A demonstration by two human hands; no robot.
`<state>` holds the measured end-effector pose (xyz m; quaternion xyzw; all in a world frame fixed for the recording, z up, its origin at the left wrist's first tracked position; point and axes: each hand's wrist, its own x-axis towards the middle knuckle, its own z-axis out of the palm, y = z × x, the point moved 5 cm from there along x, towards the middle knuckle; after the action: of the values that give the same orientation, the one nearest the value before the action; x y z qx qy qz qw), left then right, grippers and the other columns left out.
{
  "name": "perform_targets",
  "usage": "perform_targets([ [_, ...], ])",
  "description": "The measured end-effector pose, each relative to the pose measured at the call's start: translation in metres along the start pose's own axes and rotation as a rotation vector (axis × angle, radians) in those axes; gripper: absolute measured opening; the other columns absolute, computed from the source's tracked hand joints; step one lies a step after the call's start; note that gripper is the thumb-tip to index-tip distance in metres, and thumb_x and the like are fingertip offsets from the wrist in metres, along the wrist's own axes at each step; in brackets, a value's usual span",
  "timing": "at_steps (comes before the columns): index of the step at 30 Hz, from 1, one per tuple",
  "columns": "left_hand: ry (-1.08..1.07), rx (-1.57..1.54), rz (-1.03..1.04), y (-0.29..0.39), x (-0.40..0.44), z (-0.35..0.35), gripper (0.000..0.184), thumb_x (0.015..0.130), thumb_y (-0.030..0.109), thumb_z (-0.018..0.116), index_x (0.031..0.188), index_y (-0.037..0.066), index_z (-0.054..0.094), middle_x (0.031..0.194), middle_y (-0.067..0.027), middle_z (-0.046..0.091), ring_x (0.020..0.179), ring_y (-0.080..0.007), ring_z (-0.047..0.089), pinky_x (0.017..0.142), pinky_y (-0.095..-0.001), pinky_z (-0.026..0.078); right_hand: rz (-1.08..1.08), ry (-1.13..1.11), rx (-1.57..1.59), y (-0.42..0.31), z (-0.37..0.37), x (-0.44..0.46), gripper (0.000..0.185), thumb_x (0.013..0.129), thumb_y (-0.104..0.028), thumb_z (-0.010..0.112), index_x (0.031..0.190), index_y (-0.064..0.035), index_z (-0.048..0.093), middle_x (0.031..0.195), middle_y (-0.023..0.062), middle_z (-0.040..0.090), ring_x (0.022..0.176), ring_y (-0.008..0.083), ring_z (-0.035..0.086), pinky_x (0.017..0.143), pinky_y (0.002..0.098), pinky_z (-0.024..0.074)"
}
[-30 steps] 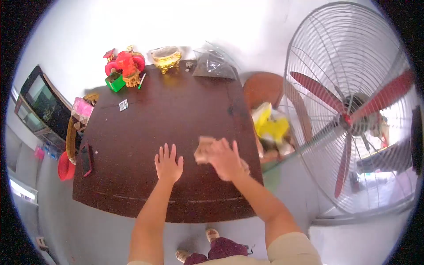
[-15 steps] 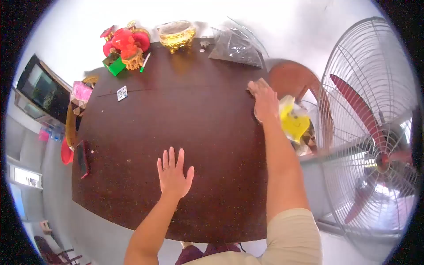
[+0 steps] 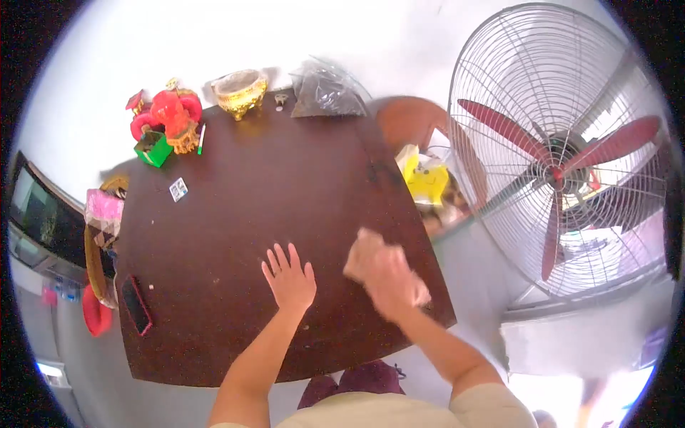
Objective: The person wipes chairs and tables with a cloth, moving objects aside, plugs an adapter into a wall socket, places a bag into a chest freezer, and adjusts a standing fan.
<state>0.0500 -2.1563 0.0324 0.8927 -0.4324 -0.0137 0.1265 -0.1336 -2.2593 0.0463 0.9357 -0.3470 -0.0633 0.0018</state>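
My left hand [image 3: 291, 282] lies flat on the dark brown table [image 3: 271, 192], palm down with fingers spread and nothing in it. Over the table's right front part is my right hand [image 3: 392, 274], smeared by motion. A crumpled tan cloth [image 3: 365, 253] sticks out past its fingers, and a pale end shows by the wrist side. The fingers seem closed over the cloth, pressed at or close to the tabletop; contact is too blurred to tell.
A phone [image 3: 136, 305] lies at the left edge and a small card [image 3: 178, 189] farther back. Along the back stand red ornaments [image 3: 171, 118], a green box [image 3: 153, 149], a golden bowl [image 3: 240, 93] and a plastic bag [image 3: 327, 89]. A large fan [image 3: 556, 171] stands right.
My right hand has swept from the far right edge of the table back toward my body with the cloth. My left hand stays flat on the table. The view has shifted to the right.
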Motion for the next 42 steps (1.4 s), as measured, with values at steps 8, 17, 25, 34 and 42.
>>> perform_targets([
  [8,0.107,-0.034,0.012,-0.086,0.058,-0.032,0.051,0.091,0.025,0.047,0.137,0.004,0.039,0.147,-0.0210,0.030,0.137,-0.0353,0.026,0.111,-0.0470,0.020,-0.306,0.334,0.002,-0.049,-0.059,0.048,0.031,0.087,-0.020,0.050,0.112,-0.0020,0.056,0.113,0.0134,0.055,0.107,0.0327,0.048,0.098,0.0471,0.0374],
  [17,-0.031,0.129,-0.124,-0.115,0.081,-0.030,0.058,0.091,0.032,0.047,0.143,0.010,0.031,0.150,-0.0192,0.024,0.140,-0.0354,0.019,0.114,-0.0481,0.013,0.104,0.527,0.018,0.040,-0.087,0.344,0.023,0.089,-0.021,0.048,0.105,-0.0105,0.062,0.102,0.0094,0.059,0.097,0.0256,0.056,0.080,0.0407,0.0474],
  [25,0.125,-0.148,-0.091,-0.137,0.078,-0.024,0.053,0.091,0.022,0.040,0.141,0.004,0.034,0.147,-0.0172,0.031,0.137,-0.0317,0.027,0.115,-0.0455,0.014,-0.608,-0.080,0.540,-0.183,-0.089,0.213,0.028,0.085,-0.014,0.050,0.110,-0.0021,0.055,0.105,0.0202,0.057,0.109,0.0338,0.052,0.094,0.0469,0.0409],
  [34,0.319,-0.444,-0.038,-0.146,0.072,-0.039,0.042,0.088,0.007,0.041,0.129,0.004,0.050,0.135,-0.0125,0.049,0.127,-0.0288,0.044,0.113,-0.0432,0.023,-0.416,0.318,0.368,-0.041,-0.095,0.270,0.029,0.086,-0.022,0.047,0.109,-0.0263,0.065,0.117,0.0069,0.059,0.109,0.0306,0.050,0.098,0.0532,0.0355],
  [42,0.290,-0.386,-0.043,-0.150,0.076,-0.031,0.043,0.090,0.014,0.040,0.132,0.006,0.046,0.138,-0.0099,0.047,0.129,-0.0251,0.041,0.113,-0.0413,0.022,-0.413,0.410,0.379,-0.111,-0.048,0.193,0.031,0.081,-0.015,0.051,0.109,-0.0006,0.054,0.108,0.0197,0.053,0.110,0.0370,0.045,0.097,0.0483,0.0362],
])
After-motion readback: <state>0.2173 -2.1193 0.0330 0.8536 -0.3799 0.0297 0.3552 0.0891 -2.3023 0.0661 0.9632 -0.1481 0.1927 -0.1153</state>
